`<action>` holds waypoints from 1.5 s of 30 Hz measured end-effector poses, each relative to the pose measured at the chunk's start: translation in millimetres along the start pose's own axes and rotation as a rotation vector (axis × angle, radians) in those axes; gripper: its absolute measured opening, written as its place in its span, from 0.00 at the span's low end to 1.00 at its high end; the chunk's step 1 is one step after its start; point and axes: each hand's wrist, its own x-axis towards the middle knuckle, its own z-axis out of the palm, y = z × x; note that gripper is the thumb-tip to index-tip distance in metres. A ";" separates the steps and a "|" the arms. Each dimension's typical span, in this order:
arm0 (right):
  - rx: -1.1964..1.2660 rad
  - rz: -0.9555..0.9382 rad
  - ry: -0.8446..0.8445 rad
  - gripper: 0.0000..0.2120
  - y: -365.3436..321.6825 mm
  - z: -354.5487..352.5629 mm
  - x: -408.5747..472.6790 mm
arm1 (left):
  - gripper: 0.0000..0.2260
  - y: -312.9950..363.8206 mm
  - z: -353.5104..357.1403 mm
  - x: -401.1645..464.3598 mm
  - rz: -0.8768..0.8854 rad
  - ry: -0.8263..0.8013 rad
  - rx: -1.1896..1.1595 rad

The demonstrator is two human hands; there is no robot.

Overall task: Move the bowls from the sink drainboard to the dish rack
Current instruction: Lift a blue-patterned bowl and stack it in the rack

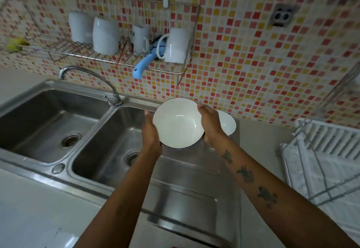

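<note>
While both palms press in from either side, the left hand (151,130) and the right hand (211,125) clasp a white bowl (178,124) between them at the middle of the frame, its hollow tilted toward the viewer and its thin dark rim showing. Just behind the right hand, a second white bowl (228,124) is partly hidden by it and seems to rest on the steel drainboard (187,185), close to the tiled wall. Left of the hands lie the two basins of the sink (48,115), with the curved tap (91,80) rising between them. At the right edge of the frame stands the wire dish rack (319,162) on a white tray, set on the pale desk (259,136) and well apart from the bowls. Up in the upper left of the frame, a wall shelf (120,56) of wire carries upturned white mugs (106,35) and a light blue utensil (143,64).
</note>
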 end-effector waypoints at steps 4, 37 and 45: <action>0.022 -0.270 0.041 0.09 -77.0 -27.3 -31.0 | 0.22 56.2 42.5 -26.5 -0.075 -0.279 -0.107; -0.337 -0.087 0.435 0.32 -225.4 -435.2 -162.0 | 0.36 14.2 403.1 -259.2 0.483 -1.044 0.932; -0.380 -0.130 0.467 0.13 -194.4 -445.6 -150.2 | 0.50 -25.2 419.5 -260.7 0.789 -0.988 1.292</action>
